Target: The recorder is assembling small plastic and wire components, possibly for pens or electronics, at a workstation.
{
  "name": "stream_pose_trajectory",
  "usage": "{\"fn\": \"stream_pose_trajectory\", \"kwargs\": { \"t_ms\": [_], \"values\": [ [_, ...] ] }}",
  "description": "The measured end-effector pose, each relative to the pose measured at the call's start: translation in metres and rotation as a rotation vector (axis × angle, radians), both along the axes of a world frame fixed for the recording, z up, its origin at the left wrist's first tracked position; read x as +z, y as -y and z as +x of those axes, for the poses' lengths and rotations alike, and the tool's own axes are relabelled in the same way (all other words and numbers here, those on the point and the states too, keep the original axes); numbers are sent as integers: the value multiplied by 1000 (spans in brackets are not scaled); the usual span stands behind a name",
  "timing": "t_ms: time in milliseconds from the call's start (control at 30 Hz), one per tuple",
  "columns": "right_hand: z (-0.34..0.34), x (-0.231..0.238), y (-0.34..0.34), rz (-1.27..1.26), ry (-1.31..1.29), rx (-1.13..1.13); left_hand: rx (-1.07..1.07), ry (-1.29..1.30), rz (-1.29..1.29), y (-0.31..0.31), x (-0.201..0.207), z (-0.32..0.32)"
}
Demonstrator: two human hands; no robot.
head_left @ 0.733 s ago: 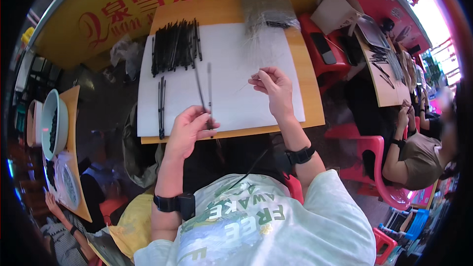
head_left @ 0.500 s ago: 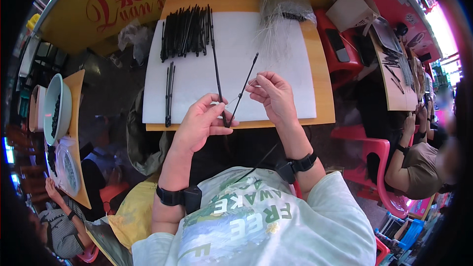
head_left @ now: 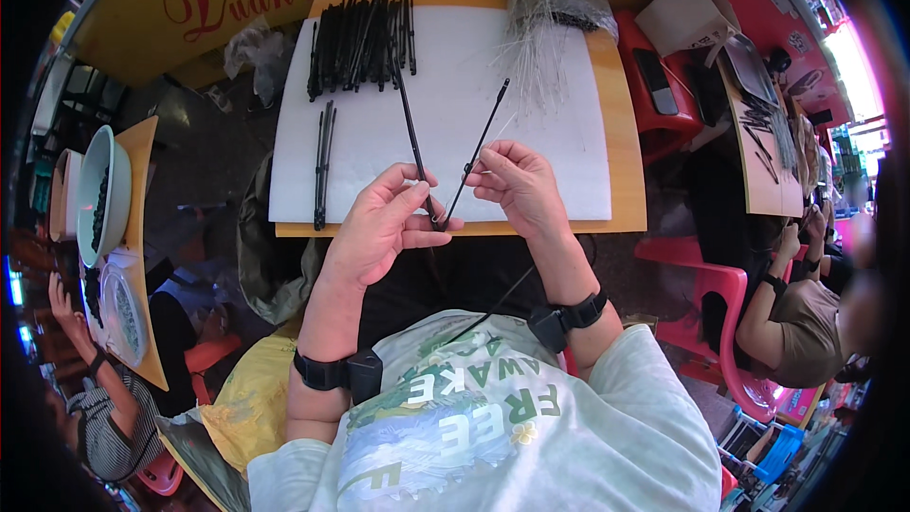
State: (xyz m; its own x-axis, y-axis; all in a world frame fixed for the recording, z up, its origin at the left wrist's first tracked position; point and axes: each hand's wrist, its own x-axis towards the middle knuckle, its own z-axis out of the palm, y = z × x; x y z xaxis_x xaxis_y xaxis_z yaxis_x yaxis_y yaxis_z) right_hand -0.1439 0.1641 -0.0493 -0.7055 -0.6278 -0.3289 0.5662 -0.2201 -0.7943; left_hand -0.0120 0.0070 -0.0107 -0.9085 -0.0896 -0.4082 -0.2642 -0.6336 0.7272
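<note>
My left hand (head_left: 384, 228) is closed around the lower end of a black jointed rod (head_left: 409, 123), its two thin arms spread upward in a narrow V. The fingers sit by the joint at the bottom, over the front edge of the white board. My right hand (head_left: 519, 185) pinches a thin pale wire (head_left: 507, 125) against the V's right arm, partway up; the fingertips hide where wire and rod meet. Beyond the left hand lies a thick row of similar black rods (head_left: 360, 43). A few more rods (head_left: 324, 161) lie apart, nearer me.
The white board (head_left: 455, 47) rests on a wooden table (head_left: 627, 133). A clear bag of thin wires (head_left: 559, 0) spills onto its far right. A red stool (head_left: 678, 114) with a phone (head_left: 652, 76) stands to the right. Other people work at side tables, one with a pale basin (head_left: 118, 199).
My right fingers have come down against the V's right arm; before, a wire stretched between them and the rod. My left hand keeps its hold. The whole view has shifted slightly.
</note>
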Motion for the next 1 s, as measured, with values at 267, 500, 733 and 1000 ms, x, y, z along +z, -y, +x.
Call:
{"fn": "stream_pose_trajectory", "kwargs": {
  "t_ms": [267, 500, 733, 1000],
  "values": [
    [-1, -5, -1, 11, 23, 20, -12, -14, -30, -3, 0, -1],
    [-3, -13, -4, 34, 49, 72, -50, -74, -54, -5, 1, 0],
    [-2, -11, -6, 33, 108, 29, -47, -195, -47, -6, -4, 0],
    [4, 23, -9, 86, -393, -48, -96, 67, -311, -12, -5, -2]
  ]
}}
